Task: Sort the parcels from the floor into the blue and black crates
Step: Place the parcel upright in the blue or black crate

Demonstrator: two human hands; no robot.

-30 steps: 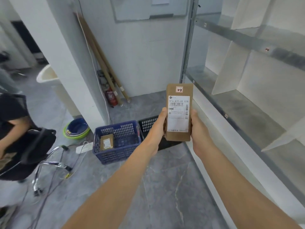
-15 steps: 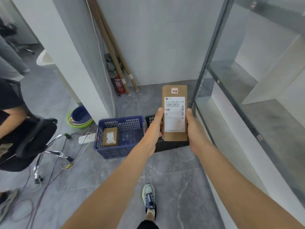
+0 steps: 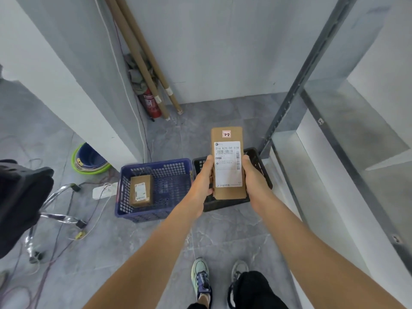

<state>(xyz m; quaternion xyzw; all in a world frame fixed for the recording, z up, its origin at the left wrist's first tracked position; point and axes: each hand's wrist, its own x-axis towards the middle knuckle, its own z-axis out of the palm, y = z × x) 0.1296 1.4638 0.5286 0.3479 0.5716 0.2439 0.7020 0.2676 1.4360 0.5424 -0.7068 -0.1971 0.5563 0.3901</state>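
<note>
Both hands grip one parcel (image 3: 227, 163) by its long sides, the left hand (image 3: 204, 177) curled round its left edge and the right hand (image 3: 254, 175) round its right edge. It is held in the air over the black crate (image 3: 259, 166), clear of the floor (image 3: 223, 233). Its long axis runs away from the person toward the back wall (image 3: 223, 52). The labelled face is turned up to the camera, and the end with the small red sticker is farthest away.

The floor is grey marbled tile. The blue crate (image 3: 169, 175) and black crate stand on it side by side, touching, blue on the left. A small parcel (image 3: 141, 191) lies in the blue crate's left part, label up.

A white pillar (image 3: 73, 85) stands to the left, and a metal rack (image 3: 296, 79) with grey shelves runs along the right. In the far corner, cardboard tubes (image 3: 142, 54) lean beside a red extinguisher (image 3: 151, 103). Stacked basins (image 3: 90, 160), a power strip (image 3: 102, 190) with cables and a black chair (image 3: 20, 197) lie left of the crates.
</note>
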